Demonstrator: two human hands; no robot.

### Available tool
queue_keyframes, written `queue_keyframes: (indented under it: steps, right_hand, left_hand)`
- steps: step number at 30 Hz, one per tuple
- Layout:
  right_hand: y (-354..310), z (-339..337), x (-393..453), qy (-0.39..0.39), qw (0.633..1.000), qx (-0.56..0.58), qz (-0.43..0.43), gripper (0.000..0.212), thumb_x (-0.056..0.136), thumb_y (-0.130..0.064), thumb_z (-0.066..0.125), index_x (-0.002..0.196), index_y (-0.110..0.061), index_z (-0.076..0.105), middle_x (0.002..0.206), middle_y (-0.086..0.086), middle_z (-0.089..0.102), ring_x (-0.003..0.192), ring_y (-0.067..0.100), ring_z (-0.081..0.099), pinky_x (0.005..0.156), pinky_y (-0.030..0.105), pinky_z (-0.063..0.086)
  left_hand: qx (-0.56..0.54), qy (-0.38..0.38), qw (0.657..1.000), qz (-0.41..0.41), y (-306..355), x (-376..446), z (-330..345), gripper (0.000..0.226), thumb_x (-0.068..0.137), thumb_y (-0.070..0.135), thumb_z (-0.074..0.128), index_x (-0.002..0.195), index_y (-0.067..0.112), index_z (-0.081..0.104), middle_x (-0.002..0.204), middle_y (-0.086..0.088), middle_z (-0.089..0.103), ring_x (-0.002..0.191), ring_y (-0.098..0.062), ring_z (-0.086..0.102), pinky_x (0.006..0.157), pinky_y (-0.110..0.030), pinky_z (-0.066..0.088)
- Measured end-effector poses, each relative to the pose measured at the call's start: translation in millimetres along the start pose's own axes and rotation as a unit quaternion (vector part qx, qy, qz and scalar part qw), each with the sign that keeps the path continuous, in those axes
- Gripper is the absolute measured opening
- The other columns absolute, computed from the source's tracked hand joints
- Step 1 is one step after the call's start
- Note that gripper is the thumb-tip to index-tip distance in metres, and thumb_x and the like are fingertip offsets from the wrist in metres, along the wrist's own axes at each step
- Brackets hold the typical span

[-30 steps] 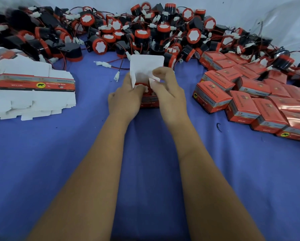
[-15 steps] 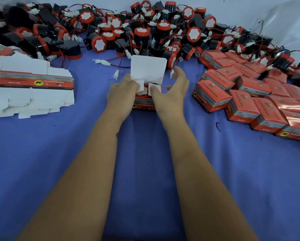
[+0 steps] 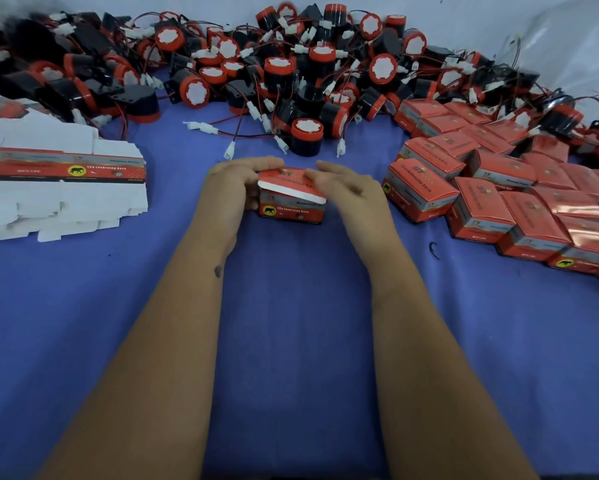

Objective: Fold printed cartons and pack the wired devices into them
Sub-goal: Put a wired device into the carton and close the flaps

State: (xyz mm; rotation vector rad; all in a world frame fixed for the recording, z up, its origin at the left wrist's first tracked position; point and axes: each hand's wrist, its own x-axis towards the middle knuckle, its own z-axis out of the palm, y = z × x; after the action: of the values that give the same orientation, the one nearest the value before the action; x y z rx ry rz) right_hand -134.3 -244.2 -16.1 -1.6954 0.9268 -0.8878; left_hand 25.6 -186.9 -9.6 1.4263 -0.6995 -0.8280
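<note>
A small red printed carton (image 3: pixel 293 211) stands on the blue cloth (image 3: pixel 291 341) at centre. Its lid is folded down almost flat, with a white edge still showing along the front. My left hand (image 3: pixel 234 190) grips the carton's left side, fingers curled over the top. My right hand (image 3: pixel 346 192) lies on the lid's right part with fingers stretched out, slightly blurred. The carton's contents are hidden. A big heap of black-and-red wired devices (image 3: pixel 291 74) with white plugs fills the back.
A stack of flat unfolded cartons (image 3: pixel 62 181), white with a red printed band, lies at the left. Several closed red cartons (image 3: pixel 499 188) are piled at the right. A loose device (image 3: pixel 306 136) and wires with plugs (image 3: pixel 230 147) lie just behind my hands.
The white lid flap that stood upright has been folded down over the carton. My right hand moved from beside the flap onto the lid; my left hand kept its grip.
</note>
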Motion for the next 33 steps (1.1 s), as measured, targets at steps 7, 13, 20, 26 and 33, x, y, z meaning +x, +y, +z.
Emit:
queue_keyframes:
  steps: [7,13,20,26,33]
  right_hand:
    - [6,0,2,-0.013,0.988,-0.142,-0.065,0.051,0.091,-0.030,0.069,0.139,-0.020,0.054,0.151,-0.010,0.041,0.139,0.011,0.034,0.109,0.042,0.039]
    - [10,0,4,0.004,0.981,-0.174,-0.085,0.053,0.089,-0.031,0.070,0.139,-0.020,0.054,0.150,-0.006,0.045,0.138,0.014,0.036,0.109,0.043,0.040]
    - [11,5,7,0.025,0.965,-0.236,-0.108,0.047,0.091,-0.033,0.068,0.135,-0.019,0.058,0.146,-0.003,0.050,0.131,0.015,0.044,0.103,0.018,0.030]
    - [6,6,7,0.028,0.958,-0.257,-0.123,0.042,0.094,-0.029,0.064,0.133,-0.015,0.059,0.142,0.001,0.054,0.124,0.017,0.046,0.096,0.014,0.028]
    - [2,1,5,0.036,0.974,-0.197,-0.110,0.031,0.095,-0.031,0.062,0.125,-0.023,0.066,0.131,-0.004,0.062,0.113,0.014,0.056,0.093,0.023,0.045]
  left_hand:
    - [0.168,-0.041,0.969,0.177,-11,-7,0,0.028,0.101,0.010,0.051,0.119,0.022,0.069,0.135,0.014,0.055,0.122,-0.002,0.048,0.082,-0.001,0.042]
    - [0.207,-0.094,0.957,0.180,-14,-4,-9,0.035,0.091,0.016,0.069,0.123,0.029,0.065,0.131,0.018,0.055,0.117,0.016,0.044,0.088,0.005,0.031]
    - [0.251,-0.063,0.938,0.228,-16,-2,-7,0.034,0.090,0.017,0.071,0.122,0.025,0.067,0.127,0.015,0.058,0.118,0.002,0.049,0.092,0.002,0.033]
    - [0.223,-0.065,0.947,0.224,-15,-2,-4,0.021,0.092,0.019,0.068,0.110,0.031,0.069,0.121,0.011,0.064,0.118,-0.003,0.056,0.097,-0.010,0.041]
    - [0.159,-0.060,0.963,0.207,-14,-5,-4,0.019,0.095,0.020,0.065,0.099,0.039,0.068,0.108,0.021,0.066,0.100,0.012,0.059,0.080,-0.005,0.046]
